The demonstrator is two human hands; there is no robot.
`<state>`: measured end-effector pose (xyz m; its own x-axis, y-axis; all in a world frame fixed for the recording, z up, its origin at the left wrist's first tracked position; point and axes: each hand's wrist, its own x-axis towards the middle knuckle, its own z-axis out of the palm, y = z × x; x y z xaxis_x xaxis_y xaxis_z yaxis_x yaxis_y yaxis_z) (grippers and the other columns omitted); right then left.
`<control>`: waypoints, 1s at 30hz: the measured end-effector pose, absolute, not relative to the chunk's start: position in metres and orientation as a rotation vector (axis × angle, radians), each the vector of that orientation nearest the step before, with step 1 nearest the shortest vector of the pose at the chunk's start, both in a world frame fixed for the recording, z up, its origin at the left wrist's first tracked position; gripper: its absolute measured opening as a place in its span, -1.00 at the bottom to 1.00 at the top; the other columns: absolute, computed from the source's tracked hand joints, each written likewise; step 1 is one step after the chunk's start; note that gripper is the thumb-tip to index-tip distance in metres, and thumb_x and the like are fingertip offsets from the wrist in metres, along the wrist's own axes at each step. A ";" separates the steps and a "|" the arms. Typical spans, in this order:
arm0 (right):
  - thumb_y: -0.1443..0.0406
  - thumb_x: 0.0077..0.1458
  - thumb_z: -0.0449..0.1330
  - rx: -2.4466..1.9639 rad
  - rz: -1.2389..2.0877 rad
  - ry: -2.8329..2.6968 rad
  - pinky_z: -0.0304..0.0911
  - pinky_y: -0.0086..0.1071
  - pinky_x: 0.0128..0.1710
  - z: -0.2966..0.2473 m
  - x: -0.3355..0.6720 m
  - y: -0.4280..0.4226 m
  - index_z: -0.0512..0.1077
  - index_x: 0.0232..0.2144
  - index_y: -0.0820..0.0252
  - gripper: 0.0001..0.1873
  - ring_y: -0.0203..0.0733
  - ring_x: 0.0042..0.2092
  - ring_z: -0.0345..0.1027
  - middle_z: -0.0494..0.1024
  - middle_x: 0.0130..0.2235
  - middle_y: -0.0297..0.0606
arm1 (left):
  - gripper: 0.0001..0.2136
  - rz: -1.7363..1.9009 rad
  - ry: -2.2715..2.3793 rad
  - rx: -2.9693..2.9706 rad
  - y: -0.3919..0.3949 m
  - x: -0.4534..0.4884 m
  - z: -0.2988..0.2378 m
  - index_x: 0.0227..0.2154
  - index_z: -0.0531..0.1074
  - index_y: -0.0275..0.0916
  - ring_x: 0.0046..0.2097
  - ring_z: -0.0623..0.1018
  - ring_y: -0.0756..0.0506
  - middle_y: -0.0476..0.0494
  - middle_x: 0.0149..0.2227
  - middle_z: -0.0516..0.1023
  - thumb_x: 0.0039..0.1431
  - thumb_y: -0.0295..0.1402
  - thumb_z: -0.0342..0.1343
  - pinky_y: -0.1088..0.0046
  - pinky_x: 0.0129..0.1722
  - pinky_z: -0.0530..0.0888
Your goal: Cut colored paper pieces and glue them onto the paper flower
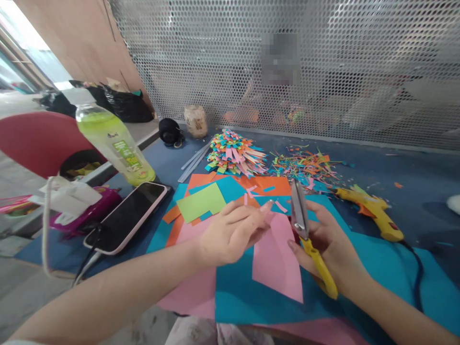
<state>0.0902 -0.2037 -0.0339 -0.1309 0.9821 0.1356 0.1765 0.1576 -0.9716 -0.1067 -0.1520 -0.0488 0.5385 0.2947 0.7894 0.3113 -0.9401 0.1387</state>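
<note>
My left hand (235, 232) has its fingers closed at the upper left edge of a pink sheet of paper (278, 261); some fingertips are hidden beneath the hand. My right hand (328, 244) grips a pair of scissors (305, 225) with a yellow handle, its wide metal blades pointing up and away beside the pink sheet. Under both hands lie overlapping blue paper (244, 299), pink and orange sheets (275, 186). A lime green piece of paper (201, 201) and small pink strips (250, 191) are just beyond my left hand.
Beyond the sheets stand a colourful fringed paper cone (233, 153) and a heap of paper scraps (305, 165), with clear glue sticks (194, 163) nearby. A yellow glue gun (373, 208) lies right. A drink bottle (115, 139) and a charging phone (127, 218) are left. A perforated metal panel (215, 57) borders the back.
</note>
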 end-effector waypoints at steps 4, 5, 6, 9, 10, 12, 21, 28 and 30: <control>0.49 -0.10 0.18 -1.169 1.047 -1.517 0.28 -0.55 -0.46 -0.034 0.091 -0.203 0.11 -0.04 -0.05 -0.40 -0.39 -0.47 0.30 0.42 -0.45 -0.50 | -0.23 -1.452 -0.535 -2.796 -0.152 -0.107 -0.049 0.24 -0.34 -0.28 -0.24 0.55 -0.08 -0.06 -0.33 0.60 0.11 -0.51 0.07 0.30 -0.23 0.42; 0.49 -0.10 0.18 -1.174 1.035 -1.524 0.28 -0.55 -0.47 -0.034 0.091 -0.203 0.11 -0.04 -0.04 -0.40 -0.39 -0.48 0.30 0.43 -0.45 -0.49 | -0.23 -1.452 -0.546 -2.813 -0.153 -0.107 -0.048 0.23 -0.34 -0.28 -0.24 0.55 -0.08 -0.06 -0.33 0.60 0.12 -0.51 0.07 0.30 -0.22 0.43; 0.49 -0.10 0.17 -1.185 1.026 -1.534 0.27 -0.55 -0.47 -0.033 0.091 -0.204 0.11 -0.03 -0.03 -0.40 -0.39 -0.48 0.29 0.43 -0.45 -0.49 | -0.25 -1.451 -0.559 -2.828 -0.153 -0.107 -0.046 0.23 -0.31 -0.27 -0.24 0.56 -0.08 -0.07 -0.33 0.60 0.12 -0.51 0.06 0.30 -0.22 0.44; 0.49 -0.10 0.17 -1.231 1.012 -1.551 0.27 -0.53 -0.48 -0.031 0.090 -0.205 0.10 -0.03 -0.03 -0.40 -0.38 -0.50 0.28 0.44 -0.46 -0.50 | -0.36 -1.469 -0.593 -2.872 -0.155 -0.106 -0.043 0.20 -0.14 -0.25 -0.28 0.56 -0.05 -0.05 -0.34 0.58 0.12 -0.53 0.05 0.32 -0.16 0.45; 0.48 -0.11 0.17 -1.244 1.008 -1.549 0.27 -0.52 -0.47 -0.030 0.089 -0.205 0.10 -0.03 -0.03 -0.40 -0.37 -0.49 0.29 0.44 -0.46 -0.51 | -0.37 -1.493 -0.607 -2.885 -0.156 -0.105 -0.042 0.19 -0.11 -0.23 -0.29 0.56 -0.05 -0.04 -0.35 0.58 0.12 -0.53 0.05 0.32 -0.15 0.45; 0.47 -0.12 0.19 -1.250 1.000 -1.544 0.28 -0.50 -0.44 -0.029 0.088 -0.206 0.11 -0.04 -0.04 -0.40 -0.36 -0.48 0.31 0.45 -0.46 -0.51 | -0.35 -1.593 -0.618 -2.876 -0.158 -0.104 -0.042 0.20 -0.13 -0.21 -0.31 0.56 -0.05 0.02 -0.40 0.56 0.10 -0.52 0.06 0.31 -0.17 0.47; 0.48 -0.20 0.17 -1.321 1.067 -1.433 0.25 -0.50 -0.49 -0.022 0.084 -0.203 0.15 -0.13 0.00 -0.44 -0.34 -0.50 0.33 0.42 -0.51 -0.52 | -0.82 -1.570 -0.680 -3.069 -0.159 -0.102 -0.035 -0.26 0.36 -0.25 -0.30 0.54 0.00 -0.03 -0.40 0.54 0.07 -0.59 0.06 0.35 -0.11 0.45; 0.35 -0.25 0.28 -1.316 1.209 -1.229 0.26 -0.53 -0.54 -0.013 0.084 -0.202 0.19 -0.20 0.02 -0.48 -0.35 -0.50 0.34 0.41 -0.51 -0.51 | -0.72 -1.412 -0.863 -2.978 -0.161 -0.107 -0.035 -0.16 0.39 -0.23 -0.12 0.53 -0.07 -0.12 -0.23 0.57 0.03 -0.34 0.18 0.23 -0.02 0.39; 0.33 -0.25 0.30 -1.300 1.204 -1.211 0.26 -0.54 -0.56 -0.013 0.086 -0.202 0.19 -0.19 0.00 -0.47 -0.36 -0.52 0.32 0.42 -0.50 -0.52 | -0.70 -1.392 -0.857 -2.993 -0.162 -0.106 -0.035 -0.13 0.38 -0.22 -0.11 0.53 -0.06 -0.13 -0.20 0.58 0.05 -0.33 0.17 0.23 -0.01 0.40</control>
